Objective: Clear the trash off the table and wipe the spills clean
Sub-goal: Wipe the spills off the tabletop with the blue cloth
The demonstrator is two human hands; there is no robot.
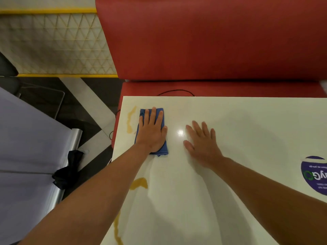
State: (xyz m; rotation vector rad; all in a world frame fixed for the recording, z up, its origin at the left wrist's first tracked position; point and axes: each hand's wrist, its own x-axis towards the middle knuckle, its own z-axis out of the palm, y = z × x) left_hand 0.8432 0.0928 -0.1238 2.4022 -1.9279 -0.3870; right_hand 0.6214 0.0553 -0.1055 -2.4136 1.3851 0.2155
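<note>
My left hand (151, 131) lies flat with straight fingers on a folded blue cloth (163, 149), pressing it onto the white table (238, 121) near the far left corner. A yellow-brown spill streak (130, 121) runs just left of the cloth. A second yellow spill (139, 184) sits nearer me by my left forearm, and a third thin streak (117, 230) follows the table's left edge at the bottom. My right hand (201, 144) rests flat and open on the bare tabletop to the right of the cloth, holding nothing.
A red booth seat and backrest (212, 41) stand beyond the table's far edge, with a black cable (175, 91) on the seat. A round purple sticker (315, 175) is on the table's right side. To the left is a cart with a dark bag (69, 168).
</note>
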